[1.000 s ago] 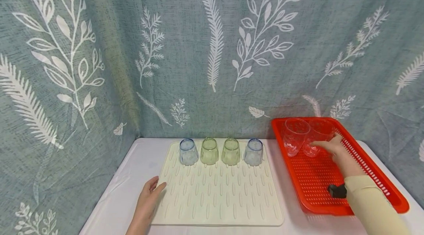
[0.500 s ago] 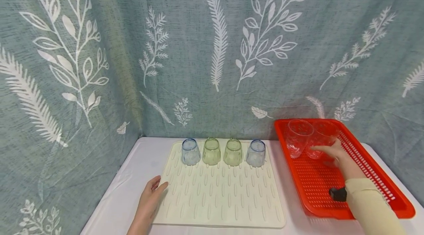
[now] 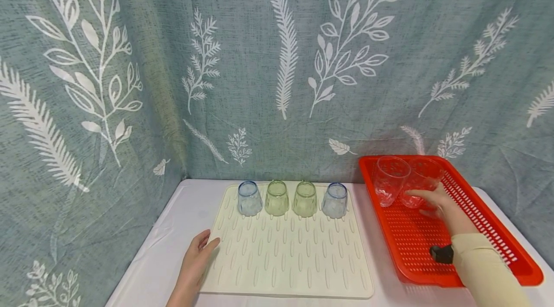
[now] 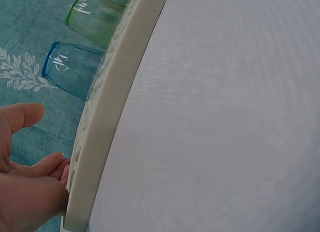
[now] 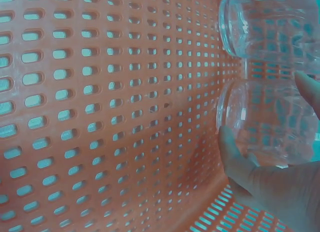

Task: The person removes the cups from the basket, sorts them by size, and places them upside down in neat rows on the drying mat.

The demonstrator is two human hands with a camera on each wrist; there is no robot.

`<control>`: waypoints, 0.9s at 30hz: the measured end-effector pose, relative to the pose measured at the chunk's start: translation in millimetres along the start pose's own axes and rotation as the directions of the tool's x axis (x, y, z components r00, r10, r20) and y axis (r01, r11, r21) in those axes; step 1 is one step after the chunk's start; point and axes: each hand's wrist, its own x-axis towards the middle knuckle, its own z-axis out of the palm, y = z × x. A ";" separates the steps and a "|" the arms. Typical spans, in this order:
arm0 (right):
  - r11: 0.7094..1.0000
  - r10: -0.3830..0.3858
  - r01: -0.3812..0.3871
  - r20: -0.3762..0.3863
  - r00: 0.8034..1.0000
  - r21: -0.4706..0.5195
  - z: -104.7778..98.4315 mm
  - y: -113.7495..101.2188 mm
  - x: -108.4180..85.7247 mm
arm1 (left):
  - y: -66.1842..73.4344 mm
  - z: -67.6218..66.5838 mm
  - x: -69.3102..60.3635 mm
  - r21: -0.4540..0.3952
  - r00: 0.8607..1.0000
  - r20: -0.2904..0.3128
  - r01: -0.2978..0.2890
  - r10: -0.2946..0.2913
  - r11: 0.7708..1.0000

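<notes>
My right hand (image 3: 439,203) is in the red basket (image 3: 391,244), thumb and fingers on either side of a clear glass (image 3: 421,177). In the right wrist view this clear glass (image 5: 265,117) lies between the thumb and a finger (image 5: 232,152) near its base. A second clear glass (image 3: 391,177) stands close beside it. My left hand (image 3: 195,259) rests at the left edge of the cream ridged mat (image 3: 285,259), fingers relaxed and holding nothing; the left wrist view shows fingers by the mat's edge (image 4: 102,142).
Along the mat's back edge stand upside-down tumblers: a blue one (image 3: 249,199), two green ones (image 3: 277,198) (image 3: 305,199) and another blue one (image 3: 334,201). A patterned curtain (image 3: 259,81) rises behind the white table (image 3: 173,230). The basket has raised, slotted walls.
The whole head view has shifted slightly. My right hand stays at the right clear glass, with its lower fingers showing a little more below. The left hand and tumblers keep their places.
</notes>
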 end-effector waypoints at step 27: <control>0.999 -0.040 0.042 -0.067 0.997 0.029 -6.9 -7.5 -15.6 | -0.9 1.7 0.8 0.023 1.000 -0.002 0.017 -0.017 1.000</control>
